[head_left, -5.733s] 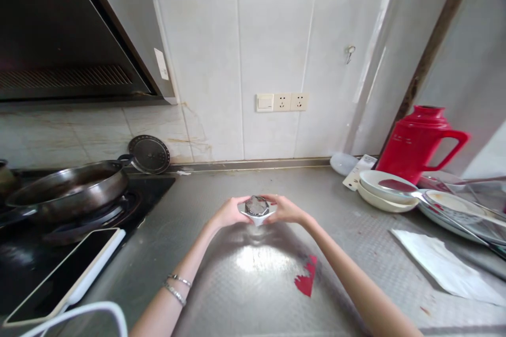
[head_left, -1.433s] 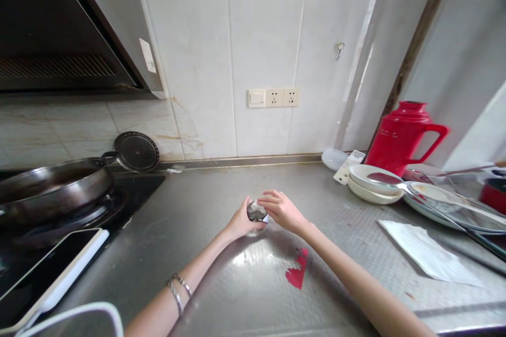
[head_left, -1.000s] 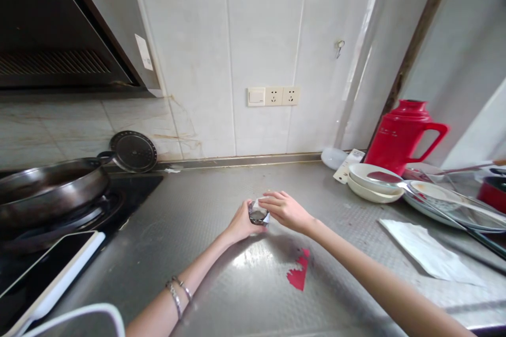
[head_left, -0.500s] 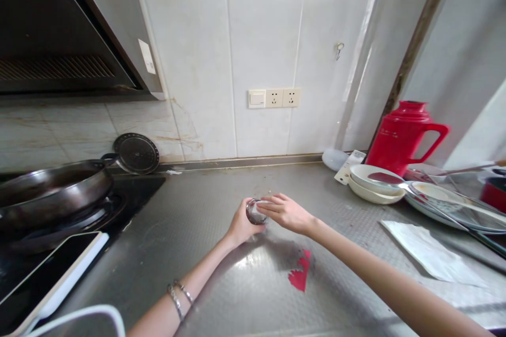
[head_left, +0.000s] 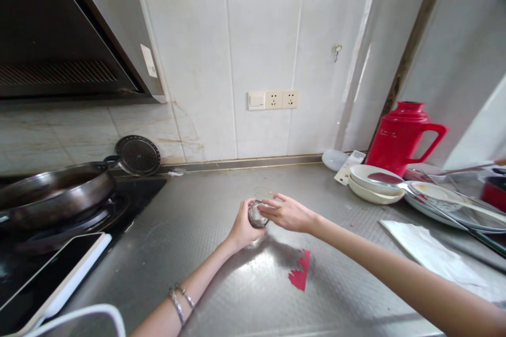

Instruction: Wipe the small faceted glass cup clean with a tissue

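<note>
Left hand (head_left: 241,228) grips a small round thing (head_left: 253,216) by its side, thumb along the near edge and the other fingers bent round the left and far edges. Right hand (head_left: 290,215) meets it from the other side, fingertips laid on its pale top; whether they pinch something or only rest there, I cannot tell. Both hands being on it, the handling looks under way rather than finished. No loose corner shows beyond the dark rim, but the right fingers cover part of the top, so what is left there cannot be judged.

Both forearms slant inward from the lower corners, the left with two bracelets (head_left: 176,305), the right reaching longer and flatter with its palm turned downward. The round thing is over the middle of the steel counter (head_left: 205,189); whether it touches the metal is hidden.

Nearer than the hands lie a torn red scrap (head_left: 301,272) and, to the left, a phone (head_left: 59,268). A white sheet (head_left: 419,242) lies to the right; farther back are a pan (head_left: 79,195), stacked bowls (head_left: 373,197) and a red flask (head_left: 395,139), with sockets (head_left: 282,99) on the wall behind
</note>
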Demonstrator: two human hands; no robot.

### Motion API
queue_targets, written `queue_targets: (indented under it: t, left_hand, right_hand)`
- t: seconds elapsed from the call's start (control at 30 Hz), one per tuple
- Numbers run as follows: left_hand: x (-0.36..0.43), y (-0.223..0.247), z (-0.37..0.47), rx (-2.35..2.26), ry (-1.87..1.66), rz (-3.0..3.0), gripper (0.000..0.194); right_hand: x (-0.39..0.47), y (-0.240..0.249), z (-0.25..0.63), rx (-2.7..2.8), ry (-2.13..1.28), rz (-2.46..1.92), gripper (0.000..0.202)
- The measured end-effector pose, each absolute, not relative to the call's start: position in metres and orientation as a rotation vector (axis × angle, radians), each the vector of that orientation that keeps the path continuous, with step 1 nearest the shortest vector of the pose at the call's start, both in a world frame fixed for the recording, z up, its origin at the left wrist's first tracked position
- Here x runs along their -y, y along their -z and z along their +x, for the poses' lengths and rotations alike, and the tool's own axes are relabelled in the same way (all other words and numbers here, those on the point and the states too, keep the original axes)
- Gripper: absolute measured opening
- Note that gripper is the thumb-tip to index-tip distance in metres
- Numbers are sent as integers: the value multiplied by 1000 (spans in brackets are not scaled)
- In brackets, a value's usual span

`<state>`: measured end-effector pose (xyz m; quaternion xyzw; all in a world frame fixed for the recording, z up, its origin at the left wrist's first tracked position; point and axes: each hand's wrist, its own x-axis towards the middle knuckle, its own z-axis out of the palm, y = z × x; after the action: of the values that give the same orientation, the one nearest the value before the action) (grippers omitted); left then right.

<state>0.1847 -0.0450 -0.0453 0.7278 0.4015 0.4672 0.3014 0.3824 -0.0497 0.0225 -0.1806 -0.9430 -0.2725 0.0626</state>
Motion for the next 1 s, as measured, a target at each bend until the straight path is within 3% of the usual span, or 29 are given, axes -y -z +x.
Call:
queue_targets:
  t: [0.23,0.53,0.8,1.0]
  left_hand:
    - [48,38,182,-1101,-1255,1949,73]
    - [47,37,180,-1052,-1321,2087,80]
    - [49,36,179,-958,-1385,2170,77]
    - [50,40,179,-890,-1360,2203,77]
  right_hand:
    - [67,-19,367,2764,778,-834,37]
    - [90,-22,344,2712,753,-1143,30]
    - [112,-28,328,2581,134,-1585,43]
    - [120,-26,325,2398,-239,-1599,36]
